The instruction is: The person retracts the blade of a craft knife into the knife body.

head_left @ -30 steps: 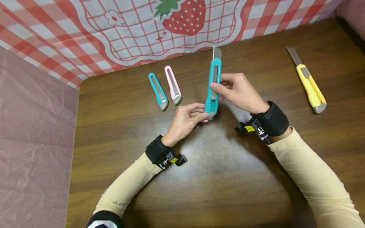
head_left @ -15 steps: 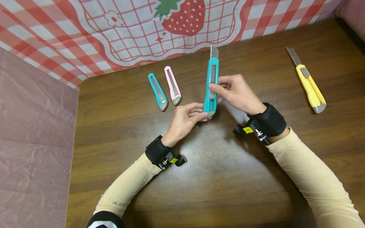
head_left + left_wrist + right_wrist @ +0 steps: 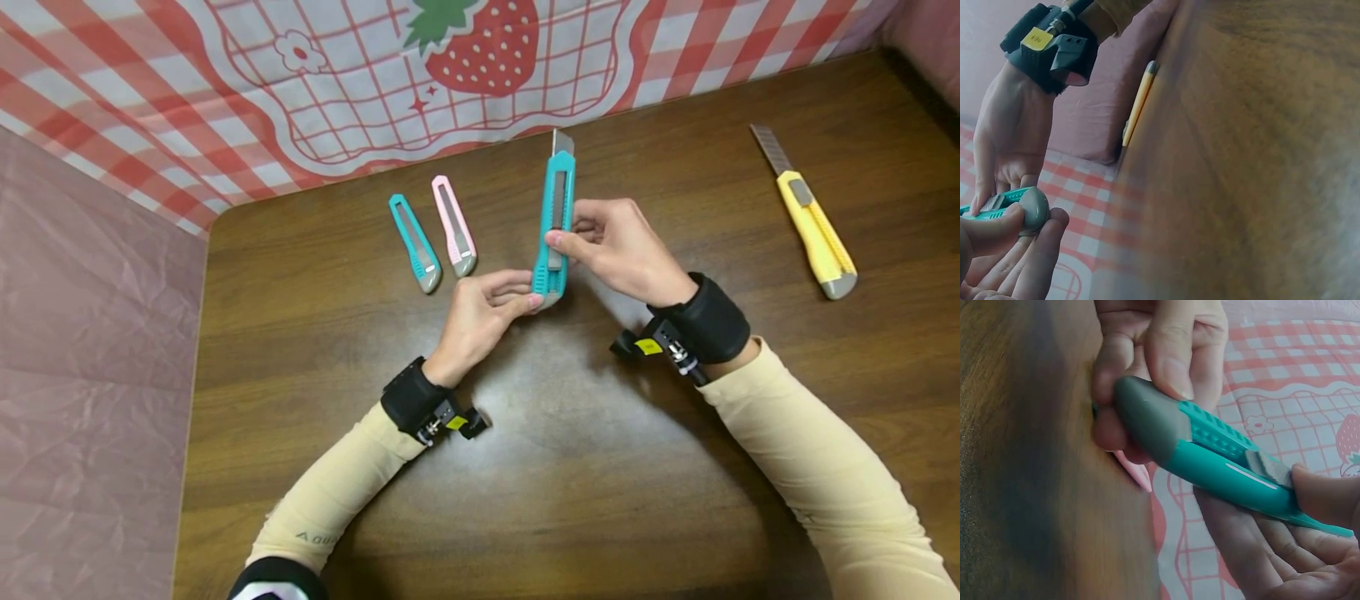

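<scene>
Over the table, both hands hold a large teal utility knife (image 3: pixel 545 229) upright, its blade (image 3: pixel 563 142) partly out at the top. My left hand (image 3: pixel 480 321) pinches the grey end cap (image 3: pixel 1147 419) between thumb and fingers. Higher up the handle, my right hand (image 3: pixel 626 250) grips the knife from the right, its thumb against the grey slider (image 3: pixel 1266 467). To the left lie a small teal utility knife (image 3: pixel 415 237) and a small pink one (image 3: pixel 452 223), with no blade visible outside either. A yellow utility knife (image 3: pixel 813 229) with its blade out lies at the right.
The brown wooden table (image 3: pixel 570 500) ends at the back against a red-and-white checked cloth (image 3: pixel 360 92) with a strawberry print. Pinkish fabric (image 3: pixel 90 400) hangs at the left. The yellow knife's bare blade points toward the back.
The right thumb has moved down the handle with the slider, and less of the blade sticks out. The knife has shifted slightly left; the left hand has barely moved.
</scene>
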Motion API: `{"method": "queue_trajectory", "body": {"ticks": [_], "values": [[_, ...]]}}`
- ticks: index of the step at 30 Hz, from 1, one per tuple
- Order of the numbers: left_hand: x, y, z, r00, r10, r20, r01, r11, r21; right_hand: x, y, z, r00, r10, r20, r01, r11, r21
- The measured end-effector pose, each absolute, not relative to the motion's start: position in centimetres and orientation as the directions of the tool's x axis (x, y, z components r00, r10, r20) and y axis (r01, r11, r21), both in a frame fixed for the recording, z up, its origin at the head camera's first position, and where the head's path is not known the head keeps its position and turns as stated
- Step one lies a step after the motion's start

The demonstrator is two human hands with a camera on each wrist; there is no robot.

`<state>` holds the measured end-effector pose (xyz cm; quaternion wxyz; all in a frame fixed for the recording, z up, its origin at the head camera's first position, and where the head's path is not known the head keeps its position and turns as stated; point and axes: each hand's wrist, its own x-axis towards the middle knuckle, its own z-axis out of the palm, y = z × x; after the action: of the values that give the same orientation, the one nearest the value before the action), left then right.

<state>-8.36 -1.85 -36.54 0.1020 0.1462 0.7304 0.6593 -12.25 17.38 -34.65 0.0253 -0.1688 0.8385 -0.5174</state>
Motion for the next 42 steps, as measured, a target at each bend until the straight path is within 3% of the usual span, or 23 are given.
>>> {"method": "queue_trajectory", "body": {"ticks": [18, 35, 42], "values": [[-8.6, -2.1, -36.2, -0.944, 0.316, 0.09, 0.121, 0.082, 0.989, -12.4, 17.4, -34.7, -0.937, -0.322, 0.139, -0.231, 0.267, -0.936], [-8.6, -2.2, -36.3, -0.939, 0.344, 0.009, 0.003, -0.018, 1.0, -12.0, 16.9, -34.8, -0.956, -0.266, 0.125, -0.219, 0.364, -0.905], [-9.6, -2.5, -38.9, -0.942, 0.332, 0.045, 0.019, -0.08, 0.997, -11.2, 16.1, -33.0, -0.947, -0.277, 0.161, -0.256, 0.352, -0.9]]}}
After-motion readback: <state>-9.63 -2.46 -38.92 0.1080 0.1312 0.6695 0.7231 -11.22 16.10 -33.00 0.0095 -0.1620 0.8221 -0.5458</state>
